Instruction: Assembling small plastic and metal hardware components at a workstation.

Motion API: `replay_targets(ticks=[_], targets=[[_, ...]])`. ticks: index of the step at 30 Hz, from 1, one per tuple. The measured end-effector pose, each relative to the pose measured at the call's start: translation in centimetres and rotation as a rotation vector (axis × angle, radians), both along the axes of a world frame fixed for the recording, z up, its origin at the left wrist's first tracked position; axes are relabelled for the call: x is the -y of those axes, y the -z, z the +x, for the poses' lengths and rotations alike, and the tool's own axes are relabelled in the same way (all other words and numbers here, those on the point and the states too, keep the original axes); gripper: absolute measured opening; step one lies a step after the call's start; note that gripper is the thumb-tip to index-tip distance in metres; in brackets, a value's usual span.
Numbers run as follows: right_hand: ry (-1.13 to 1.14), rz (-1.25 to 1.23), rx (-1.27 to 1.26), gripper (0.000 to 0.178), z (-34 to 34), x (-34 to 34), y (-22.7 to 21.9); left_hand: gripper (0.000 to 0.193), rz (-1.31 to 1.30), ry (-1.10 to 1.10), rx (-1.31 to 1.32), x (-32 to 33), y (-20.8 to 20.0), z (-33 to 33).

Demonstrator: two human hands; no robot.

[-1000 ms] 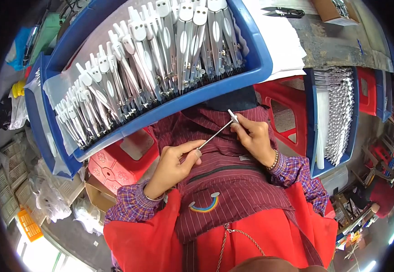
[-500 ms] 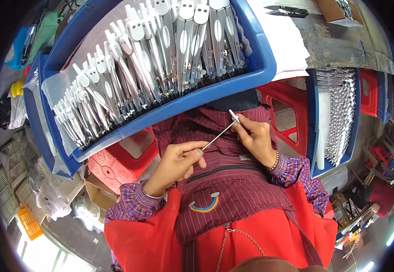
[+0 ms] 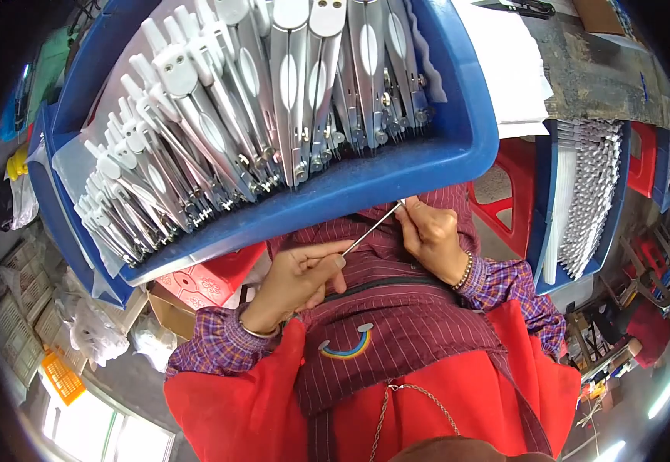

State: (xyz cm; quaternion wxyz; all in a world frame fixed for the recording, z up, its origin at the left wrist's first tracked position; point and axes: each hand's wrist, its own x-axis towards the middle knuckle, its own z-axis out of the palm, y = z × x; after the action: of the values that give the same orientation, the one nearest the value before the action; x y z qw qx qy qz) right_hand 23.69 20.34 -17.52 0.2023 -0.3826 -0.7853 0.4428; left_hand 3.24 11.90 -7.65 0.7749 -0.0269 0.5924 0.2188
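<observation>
A thin metal rod slants up to the right between my two hands, above the apron on my lap. Its lower end sits in the closed fingers of my left hand, with the thumb and index finger pinching it. The upper end meets the pinched fingertips of my right hand, which are closed around a small white piece, now almost wholly hidden. Just beyond my hands stands a blue tray, packed with upright silver drawing compasses with white heads.
At the right, another blue bin holds stacked white-and-silver parts. Red stools stand below it and under the tray. White paper lies on a worn table. A cardboard box is at the lower left.
The blue tray and its compasses appear larger and lower in view. The white piece in my right hand, visible before, is now mostly hidden near the tray's edge. Both hands keep their grip.
</observation>
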Motion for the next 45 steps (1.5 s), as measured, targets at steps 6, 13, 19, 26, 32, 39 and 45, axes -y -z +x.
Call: replay_targets(ticks=[6,13,19,26,32,39,45], targets=[[0.028,0.032,-0.029,0.018,-0.3,0.1,0.2,0.031,0.219,0.068,-0.202,1.3,0.9,0.7],[0.014,-0.008,-0.031,0.013,0.4,0.2,0.5,0.028,0.448,0.222,-0.441,1.6,1.3,1.3],[0.082,-0.178,-0.114,0.01,1.6,-1.6,-1.5,0.032,0.445,0.233,-0.276,0.9,0.7,0.6],[0.601,-0.903,-0.444,0.033,11.9,-9.2,-6.0,0.033,0.524,0.256,-0.241,1.8,1.6,1.9],[0.905,-1.002,-0.428,0.027,23.3,-13.2,0.1,0.034,0.488,0.305,-0.216,2.4,2.9,3.6],[0.999,-1.089,-0.403,0.017,24.3,-16.4,5.7,0.035,0.473,0.28,-0.212,2.3,3.1,3.9],[1.161,-1.005,-0.388,0.014,24.4,-16.7,8.2,0.036,0.431,0.286,-0.2,2.2,3.1,4.1]])
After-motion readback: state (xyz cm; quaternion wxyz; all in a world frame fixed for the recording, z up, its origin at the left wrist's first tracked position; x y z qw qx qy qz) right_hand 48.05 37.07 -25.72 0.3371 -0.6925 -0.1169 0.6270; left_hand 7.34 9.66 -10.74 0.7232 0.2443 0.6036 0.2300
